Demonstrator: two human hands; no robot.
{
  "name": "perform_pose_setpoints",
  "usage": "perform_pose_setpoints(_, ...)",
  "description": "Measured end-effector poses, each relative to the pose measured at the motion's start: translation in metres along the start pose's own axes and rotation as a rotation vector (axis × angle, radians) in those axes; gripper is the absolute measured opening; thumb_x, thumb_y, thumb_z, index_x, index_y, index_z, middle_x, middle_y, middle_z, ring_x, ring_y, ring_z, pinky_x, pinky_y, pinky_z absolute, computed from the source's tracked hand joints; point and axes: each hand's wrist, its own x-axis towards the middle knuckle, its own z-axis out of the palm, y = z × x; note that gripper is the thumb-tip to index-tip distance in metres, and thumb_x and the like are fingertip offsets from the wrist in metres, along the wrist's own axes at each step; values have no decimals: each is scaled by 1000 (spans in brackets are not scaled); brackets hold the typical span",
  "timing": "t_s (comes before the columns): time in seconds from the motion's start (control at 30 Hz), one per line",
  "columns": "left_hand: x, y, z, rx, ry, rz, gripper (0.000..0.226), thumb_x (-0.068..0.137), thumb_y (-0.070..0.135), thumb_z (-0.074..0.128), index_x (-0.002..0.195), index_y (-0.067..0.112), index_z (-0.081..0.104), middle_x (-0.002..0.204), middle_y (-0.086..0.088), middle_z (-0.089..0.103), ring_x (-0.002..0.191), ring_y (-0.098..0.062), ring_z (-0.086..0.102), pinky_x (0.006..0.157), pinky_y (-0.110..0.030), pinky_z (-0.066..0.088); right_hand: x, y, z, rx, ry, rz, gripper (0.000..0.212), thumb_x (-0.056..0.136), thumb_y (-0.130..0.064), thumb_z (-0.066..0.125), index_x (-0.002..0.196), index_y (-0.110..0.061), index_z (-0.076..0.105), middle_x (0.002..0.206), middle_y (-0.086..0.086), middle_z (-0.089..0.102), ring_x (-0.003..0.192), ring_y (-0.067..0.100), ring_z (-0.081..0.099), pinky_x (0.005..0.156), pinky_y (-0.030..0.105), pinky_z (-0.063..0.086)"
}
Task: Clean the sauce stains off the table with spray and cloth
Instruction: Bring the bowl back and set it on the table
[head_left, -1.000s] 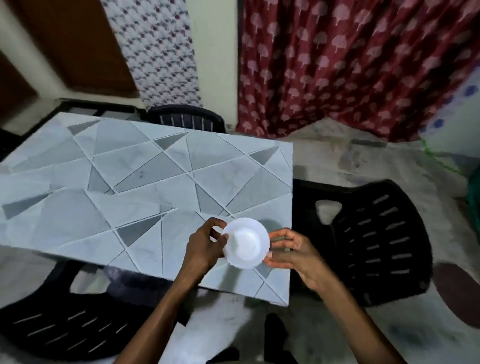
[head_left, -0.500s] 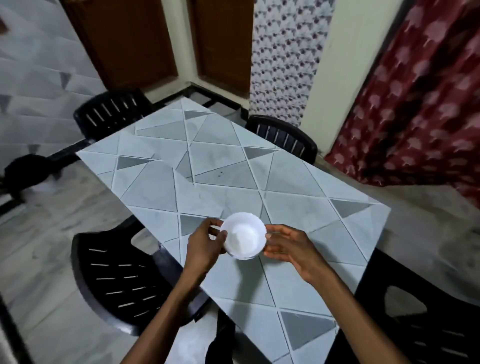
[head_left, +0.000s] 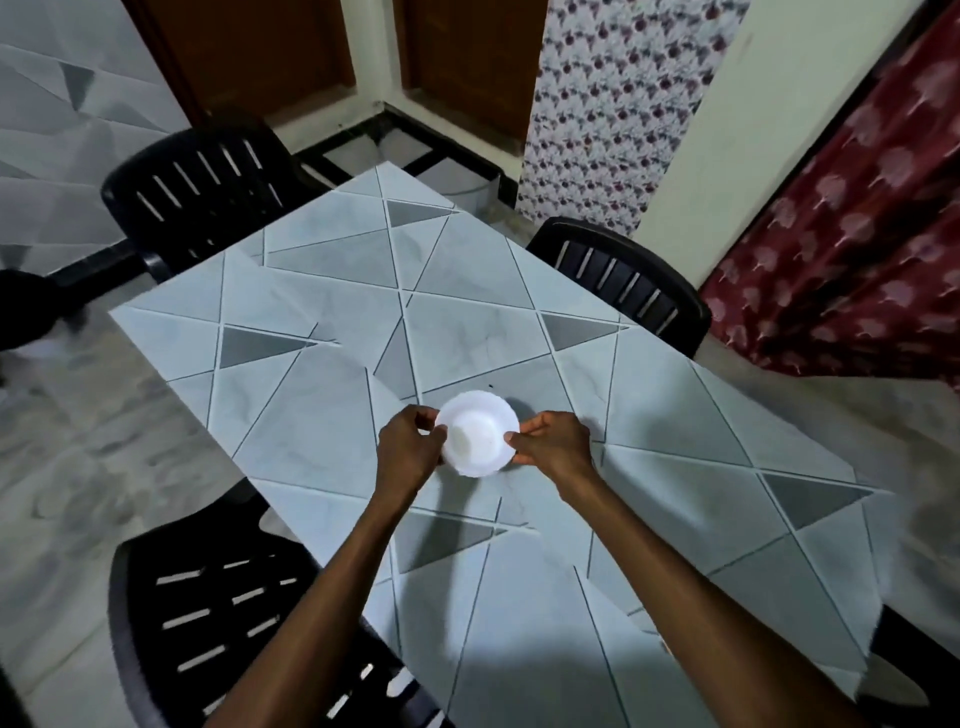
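Head view, single frame.

- Left hand (head_left: 408, 449): thumb and fingertips curled onto the left rim of a small white bowl (head_left: 477, 434), pinching it. Forearm runs in from the lower left.
- Right hand (head_left: 553, 441): thumb and fingers curled, pinching the right rim of the same bowl. Forearm runs in from the lower right.
- Bowl: round with a wavy edge and a white inside; I cannot tell what, if anything, it contains. It sits between my two hands over the middle of the desk (head_left: 311, 426). A shadow falls on the far right side of it. I cannot tell whether its base touches the desk or is just above it.
- Desk: pale top with thin dark lines and grey triangles, set at an angle to me. One small dark speck (head_left: 490, 386) lies on the top just beyond the bowl; too small to identify.
- Surroundings: a black slatted chair (head_left: 234, 623) at my near left, a second chair (head_left: 192, 192) at the far left corner, a third chair (head_left: 623, 275) at the far right edge. A red patterned curtain (head_left: 857, 234) hangs at right, and brown doors (head_left: 457, 52) stand at the back.
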Motion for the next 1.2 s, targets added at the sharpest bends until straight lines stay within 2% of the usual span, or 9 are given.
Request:
perform_pose_setpoints(0.17, 64, 4, 7, -4, -33, -42, 18, 74, 21, 63, 90, 19, 70, 89, 4, 68, 83, -27, 70, 66, -45, 62, 51, -17, 22, 31, 47, 72, 20, 71, 0, 86, 74, -7, 67, 83, 13, 73, 65, 25, 73, 72, 45, 64)
perform_pose_setpoints(0.27, 93, 7, 13, -4, -50, -46, 14, 74, 22, 64, 86, 26, 70, 88, 7, 69, 88, -25, 69, 75, -48, 60, 69, -29, 24, 125, 41, 118, 20, 73, 6, 83, 80, 1, 66, 87, 16, 71, 68, 26, 71, 60, 31, 63)
perform_pose_setpoints(0.37, 113, 8, 18, 26, -57, -40, 16, 79, 16, 66, 94, 16, 73, 89, 2, 70, 92, -26, 67, 82, -47, 58, 81, -37, 26, 203, 25, 158, 22, 73, 10, 81, 88, 7, 65, 92, 18, 70, 76, 31, 70, 51, 22, 58)
perform_pose_setpoints(0.53, 134, 4, 19, 41, -51, -54, 32, 69, 32, 61, 94, 17, 74, 90, -1, 73, 91, -28, 69, 80, -50, 59, 99, -41, 32, 250, 15, 171, 21, 72, 11, 82, 77, 1, 63, 94, 22, 70, 81, 34, 71, 59, 29, 62)
perform_pose_setpoints(0.87, 140, -1, 18, 163, -57, -64, 39, 70, 37, 52, 82, 7, 74, 73, -8, 72, 74, -28, 69, 72, -45, 58, 113, -42, 40, 181, -13, 202, 26, 71, 6, 84, 90, 6, 67, 102, 24, 72, 82, 32, 72, 63, 31, 61)
perform_pose_setpoints(0.97, 138, 5, 19, 132, -51, -61, 37, 77, 41, 54, 77, 9, 73, 72, -6, 71, 74, -28, 68, 73, -46, 58, 112, -40, 41, 211, -7, 226, 23, 72, 5, 84, 85, 2, 66, 103, 25, 72, 82, 32, 73, 64, 30, 60)
perform_pose_setpoints(1.07, 136, 7, 21, 90, -27, -108, 59, 88, 55, 44, 65, 4, 63, 66, -12, 66, 71, -31, 66, 73, -49, 57, 108, -42, 38, 300, -1, 243, 19, 74, 6, 82, 82, 2, 65, 103, 24, 72, 81, 31, 72, 58, 26, 60)
perform_pose_setpoints(1.13, 136, 2, 22, 25, -13, -138, 63, 86, 61, 36, 67, 9, 65, 73, -13, 68, 76, -34, 68, 75, -51, 58, 103, -46, 34, 367, 11, 244, 16, 77, 8, 79, 79, 2, 64, 96, 20, 71, 77, 27, 70, 55, 23, 60)
perform_pose_setpoints(1.2, 137, -2, 22, -20, -13, -146, 49, 84, 57, 38, 67, 21, 67, 80, -11, 70, 82, -35, 68, 77, -53, 58, 96, -50, 24, 433, 25, 225, 16, 79, 9, 77, 76, 1, 64, 87, 16, 69, 76, 25, 68, 57, 23, 60)
